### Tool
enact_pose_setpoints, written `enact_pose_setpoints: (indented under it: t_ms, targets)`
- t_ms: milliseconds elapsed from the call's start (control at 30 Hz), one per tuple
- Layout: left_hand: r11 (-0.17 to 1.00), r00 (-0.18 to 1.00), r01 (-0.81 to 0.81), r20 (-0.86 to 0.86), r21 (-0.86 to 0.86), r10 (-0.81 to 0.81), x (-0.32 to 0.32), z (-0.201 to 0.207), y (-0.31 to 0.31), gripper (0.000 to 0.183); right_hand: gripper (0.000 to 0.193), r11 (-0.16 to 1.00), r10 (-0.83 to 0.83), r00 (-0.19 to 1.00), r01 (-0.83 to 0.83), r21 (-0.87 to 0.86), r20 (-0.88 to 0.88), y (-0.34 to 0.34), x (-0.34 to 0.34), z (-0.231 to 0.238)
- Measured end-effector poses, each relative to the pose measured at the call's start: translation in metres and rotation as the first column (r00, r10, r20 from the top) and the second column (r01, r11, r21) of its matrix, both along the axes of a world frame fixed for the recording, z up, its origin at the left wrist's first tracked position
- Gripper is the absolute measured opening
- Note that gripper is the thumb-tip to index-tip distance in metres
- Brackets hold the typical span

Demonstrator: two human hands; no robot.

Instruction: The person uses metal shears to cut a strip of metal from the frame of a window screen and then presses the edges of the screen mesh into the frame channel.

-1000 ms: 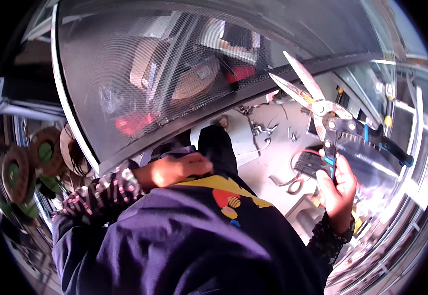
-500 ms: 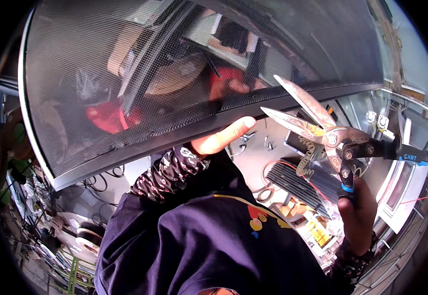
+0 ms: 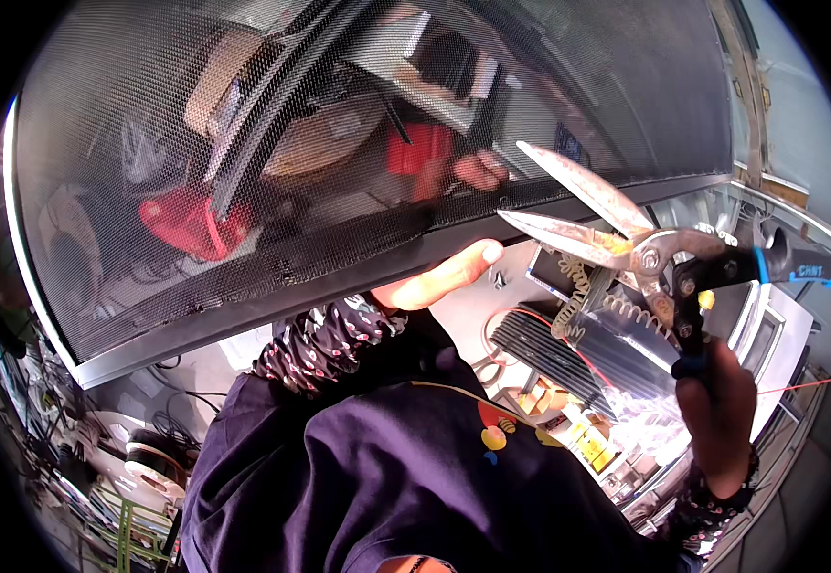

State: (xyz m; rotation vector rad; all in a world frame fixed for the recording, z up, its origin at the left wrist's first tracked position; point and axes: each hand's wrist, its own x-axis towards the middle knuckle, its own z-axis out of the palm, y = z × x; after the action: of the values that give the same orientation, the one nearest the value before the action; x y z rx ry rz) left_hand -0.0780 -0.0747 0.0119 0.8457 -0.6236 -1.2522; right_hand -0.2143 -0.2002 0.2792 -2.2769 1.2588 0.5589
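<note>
Shears (image 3: pixel 659 256) up on the right by the lower rail (image 3: pixel 330 280) of the screen (image 3: pixel 358 205): blades spread, worn and stained, rusty-yellow near the pivot, handles splayed, black with blue trim. Tips aim up-left across the screen in view, can't tell if touching, long axis slanting from upper left to lower right; right hand (image 3: pixel 718 420) clasps one handle only, other sticks out right, unheld. Vs a second ago, left hand (image 3: pixel 435 277) has gone from below the rail to gripping it, thumb along near face
</note>
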Motion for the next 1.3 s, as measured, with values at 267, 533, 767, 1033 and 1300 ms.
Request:
enact_pose_setpoints:
  t_ms: [267, 533, 767, 1033, 1300]
  targets:
    - [1.000, 0.978, -0.014, -0.206, 0.010, 0.016, 0.005, 0.025, 0.002, 0.032, 0.023, 0.999, 0.032, 0.999, -0.033, 0.013, 0.041, 0.005, 0.018, 0.005]
    - [0.993, 0.998, -0.031, 0.061, 0.112, 0.024, 0.011, 0.022, 0.013, 0.028, 0.021, 0.995, 0.100, 0.985, -0.103, -0.009, -0.142, -0.003, 0.031, 0.019]
    - [0.775, 0.767, -0.630, -0.113, 0.054, 0.631, -0.004, 0.033, 0.024, 0.024, 0.024, 0.989, 0.140, 0.988, -0.142, 0.026, 0.071, 0.008, 0.026, 0.000]
    - [0.729, 0.743, -0.636, -0.054, 0.253, 0.667, -0.001, 0.053, 0.029, 0.024, 0.028, 0.973, 0.217, 0.976, -0.218, 0.081, 0.025, 0.003, 0.030, -0.007]
    - [0.671, 0.672, -0.623, -0.163, 0.402, 0.722, -0.008, 0.047, 0.024, 0.023, 0.027, 0.974, 0.206, 0.978, -0.209, 0.089, 0.047, -0.004, 0.021, -0.019]
